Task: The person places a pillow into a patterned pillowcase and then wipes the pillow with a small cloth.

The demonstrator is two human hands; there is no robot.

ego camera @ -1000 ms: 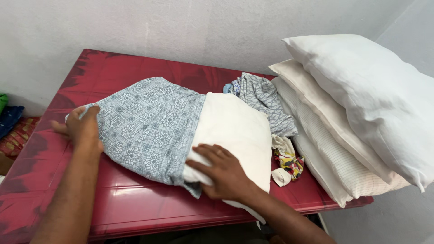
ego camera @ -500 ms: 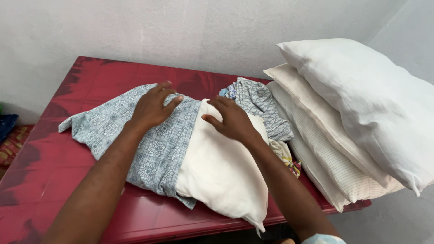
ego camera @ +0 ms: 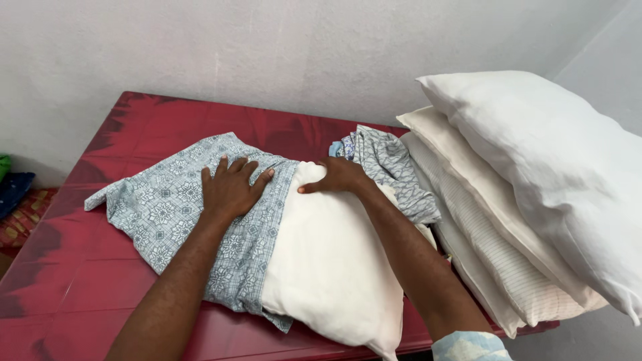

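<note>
- Left hand (ego camera: 231, 188) is pressing flat, fingers spread, gripping nothing, pinning the patterned pillowcase (ego camera: 180, 214) to the red table (ego camera: 134, 127).
- Right hand (ego camera: 341, 177) is cupping the far edge of the cream pillow (ego camera: 334, 261), which is lying half inside the case.

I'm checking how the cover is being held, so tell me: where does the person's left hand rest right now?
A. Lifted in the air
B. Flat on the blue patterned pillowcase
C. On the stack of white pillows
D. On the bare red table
B: the left hand lies palm down with its fingers spread on the blue patterned pillowcase, beside the cream pillow partly inside it.
</note>
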